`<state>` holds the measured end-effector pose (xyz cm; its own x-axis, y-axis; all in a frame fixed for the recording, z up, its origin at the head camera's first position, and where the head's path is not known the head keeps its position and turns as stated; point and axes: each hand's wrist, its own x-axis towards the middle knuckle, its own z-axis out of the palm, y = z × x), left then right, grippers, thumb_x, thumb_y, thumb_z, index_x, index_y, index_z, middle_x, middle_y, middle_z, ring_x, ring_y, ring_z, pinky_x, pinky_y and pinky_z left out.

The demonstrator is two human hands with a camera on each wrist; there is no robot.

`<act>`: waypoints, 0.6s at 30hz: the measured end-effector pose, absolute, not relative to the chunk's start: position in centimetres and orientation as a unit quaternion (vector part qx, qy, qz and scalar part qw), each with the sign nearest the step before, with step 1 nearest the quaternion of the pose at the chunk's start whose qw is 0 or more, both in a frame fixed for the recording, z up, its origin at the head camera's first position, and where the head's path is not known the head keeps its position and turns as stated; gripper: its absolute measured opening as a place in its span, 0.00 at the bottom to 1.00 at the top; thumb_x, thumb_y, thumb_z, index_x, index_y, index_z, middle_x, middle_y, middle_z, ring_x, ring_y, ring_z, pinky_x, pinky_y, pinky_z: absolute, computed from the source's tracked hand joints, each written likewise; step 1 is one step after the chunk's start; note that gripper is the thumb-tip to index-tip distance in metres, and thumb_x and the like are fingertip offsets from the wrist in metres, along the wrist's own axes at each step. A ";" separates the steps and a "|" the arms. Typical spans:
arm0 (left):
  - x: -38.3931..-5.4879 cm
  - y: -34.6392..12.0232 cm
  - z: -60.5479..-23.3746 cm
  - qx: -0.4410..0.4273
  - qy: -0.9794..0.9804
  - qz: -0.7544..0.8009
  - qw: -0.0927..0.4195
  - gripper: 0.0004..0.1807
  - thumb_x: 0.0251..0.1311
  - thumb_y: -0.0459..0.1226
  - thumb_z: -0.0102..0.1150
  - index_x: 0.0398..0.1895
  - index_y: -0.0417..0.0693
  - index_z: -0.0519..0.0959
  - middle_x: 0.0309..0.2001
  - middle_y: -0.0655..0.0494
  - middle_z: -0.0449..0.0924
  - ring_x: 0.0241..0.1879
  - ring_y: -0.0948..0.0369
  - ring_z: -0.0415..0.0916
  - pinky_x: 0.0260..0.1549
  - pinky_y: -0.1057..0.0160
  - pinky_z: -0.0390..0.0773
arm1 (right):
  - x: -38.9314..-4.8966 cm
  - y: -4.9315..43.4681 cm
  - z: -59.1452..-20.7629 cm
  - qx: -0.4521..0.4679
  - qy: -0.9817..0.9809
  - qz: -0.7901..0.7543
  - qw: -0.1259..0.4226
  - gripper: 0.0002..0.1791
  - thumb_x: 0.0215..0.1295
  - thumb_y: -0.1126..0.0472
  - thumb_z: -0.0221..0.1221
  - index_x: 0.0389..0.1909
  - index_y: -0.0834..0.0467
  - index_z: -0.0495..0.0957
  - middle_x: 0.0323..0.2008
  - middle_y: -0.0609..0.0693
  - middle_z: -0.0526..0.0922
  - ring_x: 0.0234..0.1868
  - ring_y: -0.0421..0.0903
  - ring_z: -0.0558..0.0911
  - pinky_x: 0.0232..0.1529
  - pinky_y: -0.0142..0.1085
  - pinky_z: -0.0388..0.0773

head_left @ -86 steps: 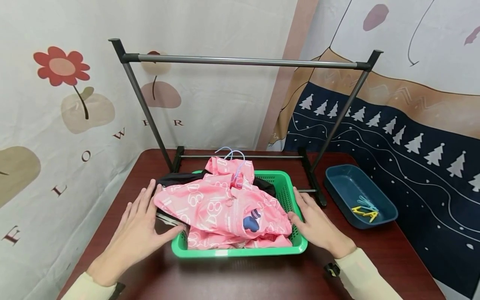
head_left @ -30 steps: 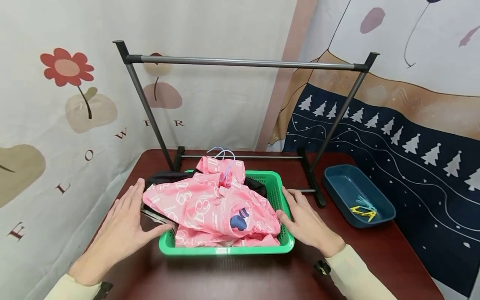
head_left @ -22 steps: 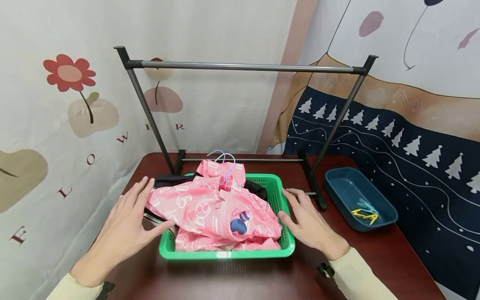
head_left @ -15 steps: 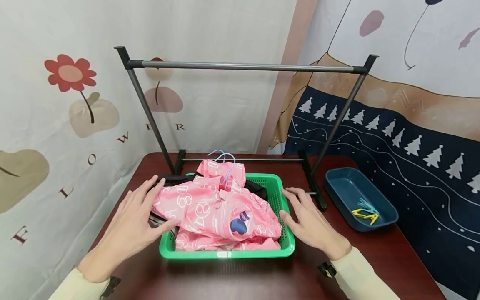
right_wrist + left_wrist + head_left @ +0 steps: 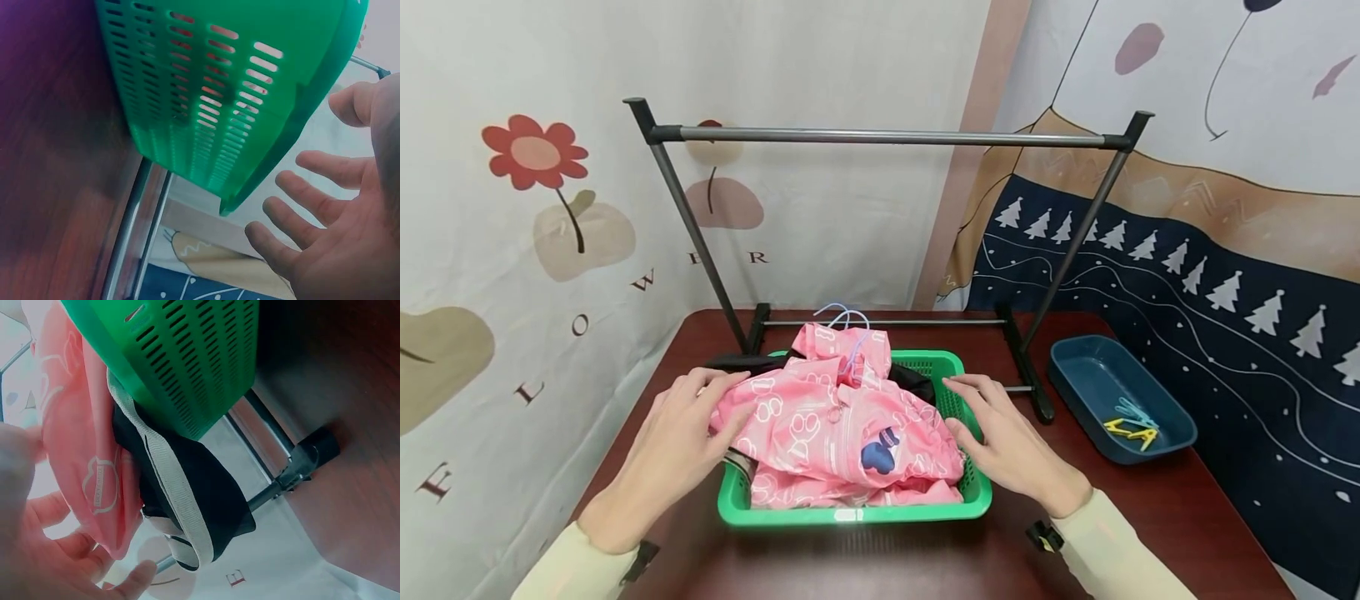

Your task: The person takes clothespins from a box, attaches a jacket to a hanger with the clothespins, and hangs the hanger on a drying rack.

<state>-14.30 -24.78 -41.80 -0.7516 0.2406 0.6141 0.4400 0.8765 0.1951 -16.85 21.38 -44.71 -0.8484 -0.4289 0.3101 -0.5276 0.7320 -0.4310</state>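
From my end, the head view shows a green plastic basket with slotted walls (image 5: 790, 518) on the dark red-brown worktop (image 5: 850, 567), heaped with clothes. On top lies a pink jacket printed with white outlines and a dark blue patch (image 5: 820, 425), with thin pale blue hanger hooks (image 5: 855, 312) rising at its collar. Folds of black fabric (image 5: 912, 383) show beneath it, and from the left wrist I see white-edged black cloth (image 5: 219, 487) hanging over the basket's outer wall.

I see the person's left hand (image 5: 673, 446) at the jacket's left side, its fingers loosely extended and spread, the thumb lying over the pink sleeve; I cannot tell how firmly it touches. The right hand (image 5: 1011, 446) is also relaxed, fingers apart with nothing in them, just beside the basket's right rim; my right wrist view shows a gap between fingertips and plastic. Both arms wear pale cream sleeves (image 5: 1120, 546).

Behind the basket I have a grey metal garment rack with black joints (image 5: 880, 136), its crossbar well above the clothes. To the right of the rack, a dark blue rectangular plastic tray (image 5: 1093, 375) holds yellow clips (image 5: 1131, 432) and light blue clips (image 5: 1133, 408). A navy cloth with white trees (image 5: 1187, 367) hangs beyond the tray
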 end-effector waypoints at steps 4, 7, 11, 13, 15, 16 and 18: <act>-14.8 -24.7 -41.8 -0.180 -0.923 -0.157 0.301 0.21 0.63 0.36 0.86 0.58 0.46 0.92 0.47 0.47 0.85 0.46 0.45 0.81 0.40 0.44 0.77 | -17.0 21.0 -44.5 0.264 -0.925 0.260 0.084 0.34 0.85 0.53 0.70 0.86 0.51 0.74 0.80 0.52 0.77 0.79 0.53 0.77 0.70 0.58 0.91; -15.1 -24.6 -41.7 -0.179 -0.926 -0.157 0.294 0.17 0.63 0.33 0.86 0.53 0.44 0.91 0.44 0.46 0.83 0.45 0.46 0.79 0.38 0.47 0.76 | -17.1 20.8 -44.3 0.270 -0.924 0.261 0.077 0.33 0.84 0.53 0.70 0.85 0.49 0.76 0.79 0.51 0.78 0.78 0.52 0.78 0.68 0.55 0.92; -15.3 -24.4 -41.5 -0.175 -0.930 -0.162 0.281 0.16 0.63 0.30 0.86 0.50 0.41 0.89 0.42 0.46 0.81 0.44 0.49 0.76 0.40 0.46 0.81 | -17.2 20.5 -44.1 0.279 -0.922 0.260 0.071 0.31 0.84 0.53 0.70 0.83 0.50 0.78 0.78 0.51 0.80 0.78 0.52 0.79 0.68 0.54 0.92; -15.4 -24.3 -41.5 -0.173 -0.930 -0.168 0.276 0.16 0.63 0.29 0.85 0.49 0.41 0.87 0.42 0.47 0.80 0.45 0.51 0.75 0.41 0.47 0.83 | -17.2 20.3 -44.0 0.284 -0.920 0.259 0.070 0.30 0.85 0.52 0.69 0.82 0.51 0.79 0.77 0.51 0.80 0.77 0.53 0.80 0.68 0.54 0.92; -15.4 -24.2 -41.5 -0.171 -0.930 -0.174 0.274 0.16 0.64 0.28 0.84 0.50 0.41 0.86 0.43 0.47 0.79 0.46 0.51 0.75 0.41 0.49 0.84 | -17.2 20.2 -44.0 0.289 -0.919 0.261 0.067 0.30 0.85 0.52 0.69 0.82 0.52 0.79 0.77 0.52 0.81 0.77 0.53 0.80 0.67 0.54 0.92; -15.4 -24.2 -41.5 -0.170 -0.931 -0.177 0.272 0.16 0.65 0.28 0.84 0.50 0.42 0.86 0.43 0.48 0.79 0.46 0.52 0.74 0.40 0.50 0.85 | -17.2 20.2 -43.9 0.291 -0.918 0.261 0.067 0.30 0.85 0.52 0.69 0.82 0.53 0.79 0.77 0.52 0.81 0.77 0.53 0.81 0.67 0.54 0.92; -15.4 -24.0 -41.4 -0.166 -0.932 -0.181 0.267 0.17 0.66 0.28 0.84 0.51 0.42 0.85 0.44 0.48 0.78 0.47 0.52 0.74 0.39 0.51 0.86 | -17.2 20.2 -43.9 0.294 -0.917 0.263 0.065 0.30 0.85 0.51 0.69 0.82 0.53 0.79 0.76 0.52 0.82 0.76 0.53 0.81 0.67 0.54 0.92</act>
<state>-15.41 -24.00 -41.43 -0.8021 0.2124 0.5581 0.4060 0.8793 0.2489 -17.24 20.17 -43.89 -0.8189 -0.5048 0.2730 -0.5727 0.6889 -0.4443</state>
